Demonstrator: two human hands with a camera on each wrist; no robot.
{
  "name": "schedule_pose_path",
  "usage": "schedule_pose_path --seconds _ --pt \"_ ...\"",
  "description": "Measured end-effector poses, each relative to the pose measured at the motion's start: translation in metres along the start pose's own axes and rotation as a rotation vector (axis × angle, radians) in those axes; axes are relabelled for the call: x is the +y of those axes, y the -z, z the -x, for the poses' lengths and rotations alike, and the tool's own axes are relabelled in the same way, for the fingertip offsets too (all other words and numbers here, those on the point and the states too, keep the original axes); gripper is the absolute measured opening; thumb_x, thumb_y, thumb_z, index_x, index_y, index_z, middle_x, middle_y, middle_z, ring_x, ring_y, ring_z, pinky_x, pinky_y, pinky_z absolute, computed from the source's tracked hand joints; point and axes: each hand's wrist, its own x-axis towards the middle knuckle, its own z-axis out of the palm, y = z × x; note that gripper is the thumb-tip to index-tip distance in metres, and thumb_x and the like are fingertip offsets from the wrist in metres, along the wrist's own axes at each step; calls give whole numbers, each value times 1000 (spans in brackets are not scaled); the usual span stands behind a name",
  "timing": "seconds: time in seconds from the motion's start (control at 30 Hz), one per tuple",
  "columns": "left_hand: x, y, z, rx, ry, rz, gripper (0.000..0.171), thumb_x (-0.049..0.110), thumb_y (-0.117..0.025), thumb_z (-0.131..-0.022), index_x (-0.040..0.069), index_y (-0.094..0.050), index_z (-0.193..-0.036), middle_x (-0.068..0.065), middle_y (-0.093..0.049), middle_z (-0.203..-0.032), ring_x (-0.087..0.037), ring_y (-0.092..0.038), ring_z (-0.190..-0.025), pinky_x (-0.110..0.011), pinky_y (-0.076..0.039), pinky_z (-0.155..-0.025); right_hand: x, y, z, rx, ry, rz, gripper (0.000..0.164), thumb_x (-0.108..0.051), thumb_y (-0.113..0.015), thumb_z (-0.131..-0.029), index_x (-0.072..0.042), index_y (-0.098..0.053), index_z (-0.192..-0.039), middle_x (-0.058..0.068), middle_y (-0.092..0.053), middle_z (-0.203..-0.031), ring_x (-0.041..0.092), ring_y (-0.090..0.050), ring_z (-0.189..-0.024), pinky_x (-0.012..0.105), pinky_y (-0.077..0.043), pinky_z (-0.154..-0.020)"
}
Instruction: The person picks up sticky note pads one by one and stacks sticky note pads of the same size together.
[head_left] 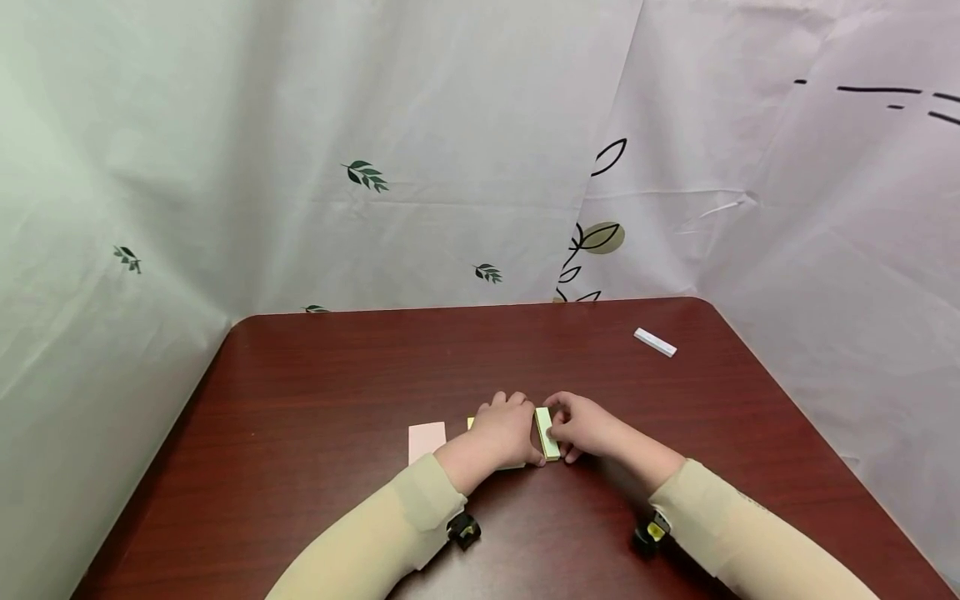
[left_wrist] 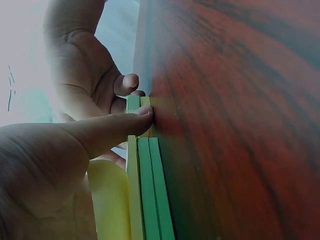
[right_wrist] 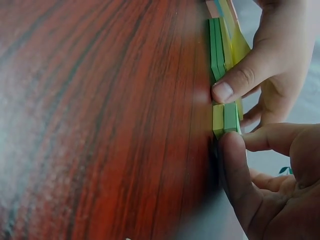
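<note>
A narrow stack of sticky notes (head_left: 547,435), green over yellow, lies between the two hands. My right hand (head_left: 588,427) pinches its right side, with the thumb (right_wrist: 234,150) at the near end. Left of it, under my left hand (head_left: 501,432), is a wider stack of sticky notes (left_wrist: 156,185), yellow over green layers. A yellow sheet (left_wrist: 109,195) curls up from its top. My left hand grips across these pads from above, fingers on the far side, and its thumb (left_wrist: 117,129) lies where the two stacks meet. The left hand hides most of the wider stack in the head view.
A pink pad (head_left: 426,440) lies left of the left hand, partly behind the forearm. Toward the back right of the dark red table (head_left: 337,367) is a small white bar (head_left: 655,342). Patterned white cloth (head_left: 450,167) hangs around the table.
</note>
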Motion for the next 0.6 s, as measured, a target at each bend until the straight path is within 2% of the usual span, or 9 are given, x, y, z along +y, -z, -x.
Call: schedule_pose_path --seconds 0.23,0.6 --pt "-1 -1 0 16 -5 1 68 54 -85 -70 13 -64 -121 -2 -57 -129 -26 -50 -111 -43 -44 -86 -2 -1 2 9 -2 11 43 2 -59 -87 7 -49 -129 12 -58 -80 17 -60 -53 34 -54 -49" --pt "-4 1 0 -32 -36 19 84 67 -77 -71 13 -57 -132 -3 -55 -129 -27 -48 -114 -45 -42 -92 -2 0 1 1 6 19 44 3 -59 -87 6 -49 -129 11 -58 -80 16 -60 -53 34 -54 -50"
